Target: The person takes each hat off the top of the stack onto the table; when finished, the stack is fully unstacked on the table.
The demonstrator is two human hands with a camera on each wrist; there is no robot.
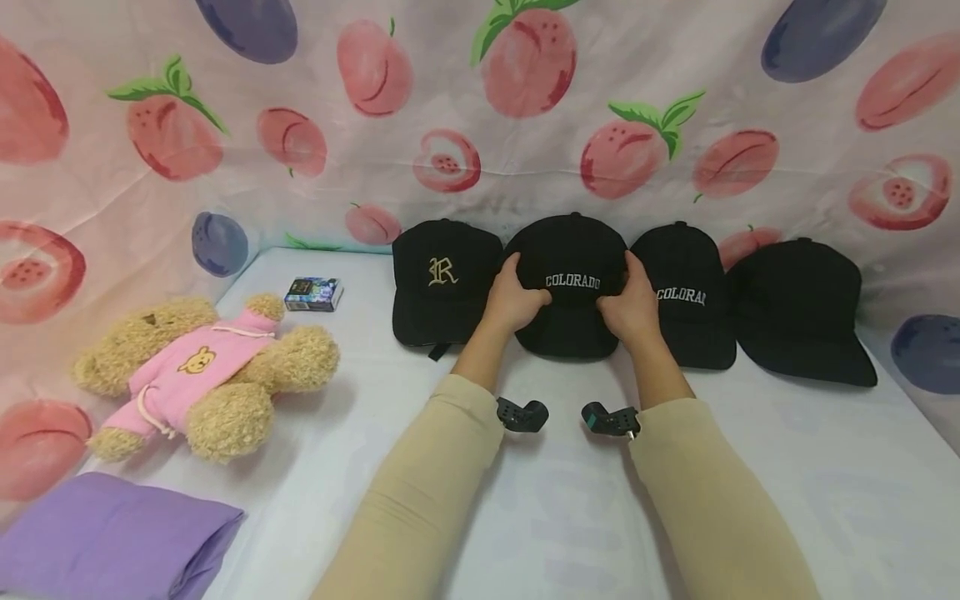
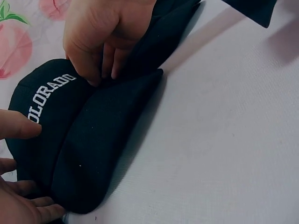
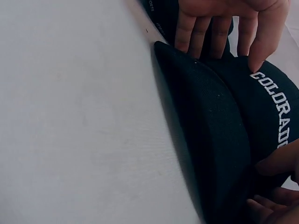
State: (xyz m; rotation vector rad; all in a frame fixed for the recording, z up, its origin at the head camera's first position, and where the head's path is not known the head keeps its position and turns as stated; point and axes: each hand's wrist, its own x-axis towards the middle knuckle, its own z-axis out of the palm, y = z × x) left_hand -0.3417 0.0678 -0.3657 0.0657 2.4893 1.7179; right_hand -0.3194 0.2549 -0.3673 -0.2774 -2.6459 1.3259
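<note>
A black baseball cap (image 1: pixel 573 242) with white COLORADO lettering sits between my two hands, its brim toward me. My left hand (image 1: pixel 517 302) holds its left side, thumb on the front panel near the brim and the other fingers around the side. On the opposite side my right hand (image 1: pixel 633 307) grips it likewise, thumb by the end of the lettering. The left wrist view shows the left fingers (image 2: pixel 46 207) spread along the cap's edge. In the right wrist view, the brim (image 3: pixel 196 112) lies close over the white surface.
Left of the held cap stands a black cap (image 1: pixel 420 292) with a gold R. To its right are another lettered cap (image 1: pixel 682 258) and a plain black one (image 1: pixel 798 292). A teddy bear (image 1: pixel 198 362), a small box (image 1: pixel 313 294) and folded purple cloth (image 1: pixel 105 533) lie left.
</note>
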